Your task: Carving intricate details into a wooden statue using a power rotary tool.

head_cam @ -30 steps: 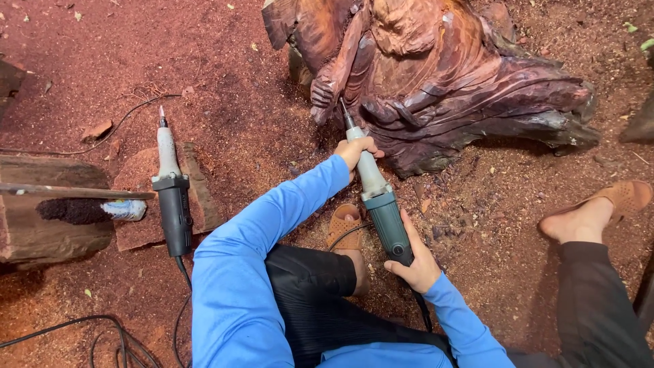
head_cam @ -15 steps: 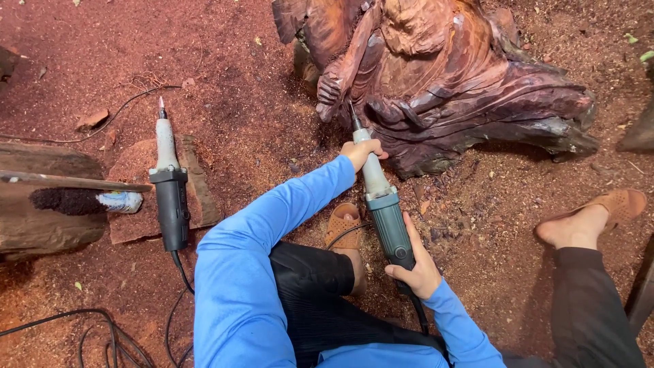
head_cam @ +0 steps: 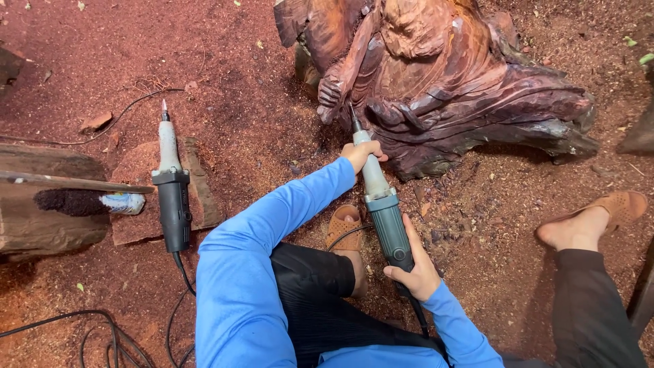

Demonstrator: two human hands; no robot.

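Observation:
I sit on the ground in blue sleeves before a large reddish-brown wood carving (head_cam: 436, 75). Both hands hold a long die grinder (head_cam: 381, 204) with a grey nose and green body. My left hand (head_cam: 361, 154) grips its nose near the tip. My right hand (head_cam: 414, 269) wraps the rear of the body. The bit touches a carved fold on the carving's lower left side. My foot in a tan sandal (head_cam: 343, 225) lies under the tool.
A second grinder (head_cam: 172, 184) lies on a flat wood slab (head_cam: 139, 204) to the left, its cord trailing back. Beside it rests a dust-caked brush (head_cam: 88, 202) on a log (head_cam: 41, 197). My other sandalled foot (head_cam: 593, 221) sits to the right. Red sawdust covers the ground.
The view has shifted slightly; the carving sits a little further right and up. Both hands keep the same grip on the grinder against the carving.

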